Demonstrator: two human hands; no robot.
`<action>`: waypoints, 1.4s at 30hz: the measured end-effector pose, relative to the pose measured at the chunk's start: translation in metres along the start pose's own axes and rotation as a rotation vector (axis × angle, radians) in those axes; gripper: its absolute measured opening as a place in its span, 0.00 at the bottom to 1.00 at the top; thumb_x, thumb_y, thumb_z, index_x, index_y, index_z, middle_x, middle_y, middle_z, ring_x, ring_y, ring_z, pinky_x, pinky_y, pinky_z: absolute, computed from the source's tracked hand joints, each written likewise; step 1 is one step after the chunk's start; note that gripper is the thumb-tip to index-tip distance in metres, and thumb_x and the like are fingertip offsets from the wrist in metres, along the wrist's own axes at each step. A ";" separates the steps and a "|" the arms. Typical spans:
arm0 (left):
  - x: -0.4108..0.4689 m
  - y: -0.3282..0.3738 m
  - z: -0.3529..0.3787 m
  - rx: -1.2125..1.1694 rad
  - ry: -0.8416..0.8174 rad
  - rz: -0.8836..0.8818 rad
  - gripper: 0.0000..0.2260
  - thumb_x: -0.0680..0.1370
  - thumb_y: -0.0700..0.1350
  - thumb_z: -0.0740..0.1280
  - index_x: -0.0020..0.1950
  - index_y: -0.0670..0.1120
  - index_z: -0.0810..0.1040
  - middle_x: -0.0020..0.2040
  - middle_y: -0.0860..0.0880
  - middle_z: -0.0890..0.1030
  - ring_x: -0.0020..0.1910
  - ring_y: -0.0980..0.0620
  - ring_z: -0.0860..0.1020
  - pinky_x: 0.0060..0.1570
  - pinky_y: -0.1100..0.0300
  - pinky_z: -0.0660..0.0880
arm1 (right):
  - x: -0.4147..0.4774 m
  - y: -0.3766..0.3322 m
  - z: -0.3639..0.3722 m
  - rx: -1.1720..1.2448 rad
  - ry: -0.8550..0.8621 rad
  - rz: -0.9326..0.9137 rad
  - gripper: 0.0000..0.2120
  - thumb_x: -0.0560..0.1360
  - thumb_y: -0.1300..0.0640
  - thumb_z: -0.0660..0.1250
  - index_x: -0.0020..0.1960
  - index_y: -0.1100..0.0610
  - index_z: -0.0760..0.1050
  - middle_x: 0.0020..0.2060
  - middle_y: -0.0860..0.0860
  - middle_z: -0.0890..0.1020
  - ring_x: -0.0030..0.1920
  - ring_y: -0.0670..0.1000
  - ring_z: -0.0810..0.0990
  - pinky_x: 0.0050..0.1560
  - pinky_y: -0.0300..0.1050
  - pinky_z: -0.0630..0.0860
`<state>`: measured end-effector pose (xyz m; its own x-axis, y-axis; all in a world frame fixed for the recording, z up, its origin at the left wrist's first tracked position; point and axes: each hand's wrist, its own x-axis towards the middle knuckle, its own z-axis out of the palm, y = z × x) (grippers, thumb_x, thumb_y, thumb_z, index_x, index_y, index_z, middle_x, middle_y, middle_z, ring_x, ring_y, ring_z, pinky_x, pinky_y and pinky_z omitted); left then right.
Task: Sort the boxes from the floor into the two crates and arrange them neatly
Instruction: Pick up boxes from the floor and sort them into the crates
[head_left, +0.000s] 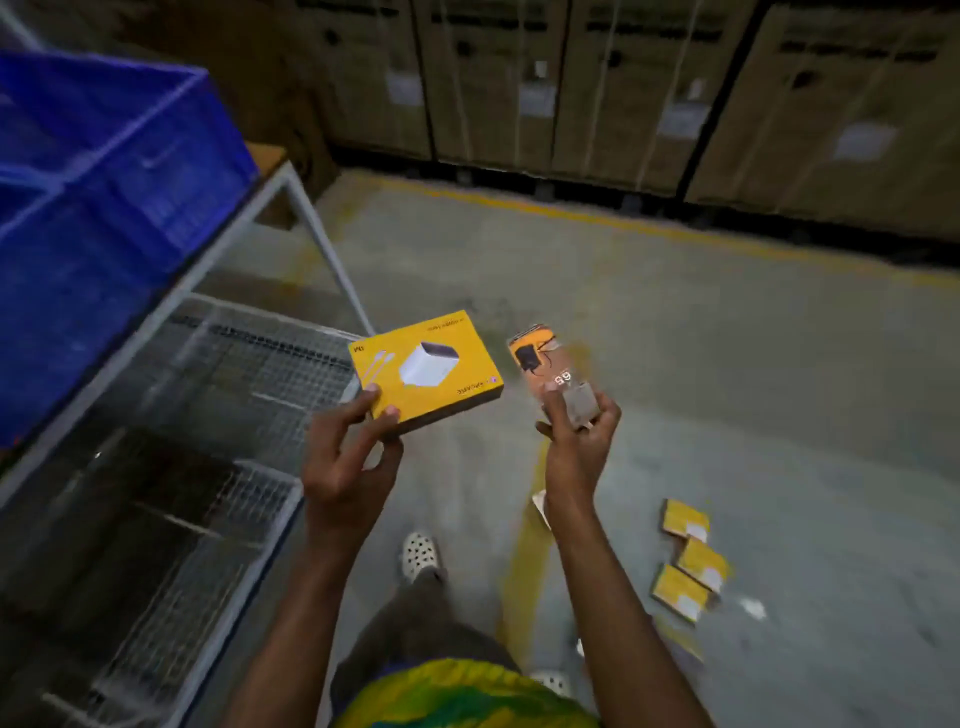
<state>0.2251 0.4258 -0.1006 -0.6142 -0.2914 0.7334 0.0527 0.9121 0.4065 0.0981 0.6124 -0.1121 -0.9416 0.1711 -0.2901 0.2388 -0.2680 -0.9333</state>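
My left hand (349, 457) pinches the near corner of a flat yellow box (426, 369) printed with a white charger, held face up in mid-air. To its right, my right hand (579, 441) grips the lower end of a narrower orange-and-tan box (545, 369), blurred, showing "65". Three more yellow boxes (688, 558) lie on the concrete floor at the lower right. Two blue mesh crates (104, 171) sit side by side on a metal rack at the upper left, higher than both hands.
The white-framed rack (291, 192) has a wire-mesh lower shelf (208, 415) on my left. Tall strapped cardboard cartons (623, 93) line the far wall behind a yellow floor line (675, 234). My feet in white clogs (421, 556) stand on the grey floor.
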 end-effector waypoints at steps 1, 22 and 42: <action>0.003 -0.014 -0.010 0.022 0.026 -0.023 0.12 0.73 0.32 0.74 0.55 0.40 0.84 0.61 0.37 0.81 0.55 0.39 0.82 0.60 0.52 0.76 | -0.005 0.002 0.020 -0.019 -0.048 -0.010 0.25 0.72 0.53 0.78 0.63 0.49 0.70 0.59 0.57 0.80 0.52 0.54 0.84 0.47 0.49 0.82; 0.153 -0.263 -0.191 0.502 0.583 -0.271 0.12 0.71 0.37 0.78 0.53 0.36 0.84 0.56 0.38 0.83 0.54 0.43 0.82 0.62 0.61 0.74 | -0.094 0.010 0.470 0.066 -0.751 -0.289 0.26 0.73 0.58 0.78 0.67 0.55 0.71 0.61 0.56 0.79 0.58 0.54 0.82 0.55 0.47 0.80; 0.302 -0.427 -0.169 0.649 0.775 -1.096 0.14 0.73 0.53 0.76 0.49 0.42 0.83 0.39 0.42 0.85 0.41 0.40 0.83 0.44 0.52 0.76 | -0.015 0.040 0.729 -0.505 -1.041 -0.906 0.30 0.69 0.36 0.74 0.66 0.47 0.74 0.62 0.46 0.79 0.62 0.53 0.79 0.57 0.59 0.78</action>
<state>0.1501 -0.1006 0.0389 0.4563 -0.7866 0.4159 -0.6255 0.0489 0.7787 -0.0511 -0.0922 0.0092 -0.5016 -0.7080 0.4972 -0.6638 -0.0536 -0.7460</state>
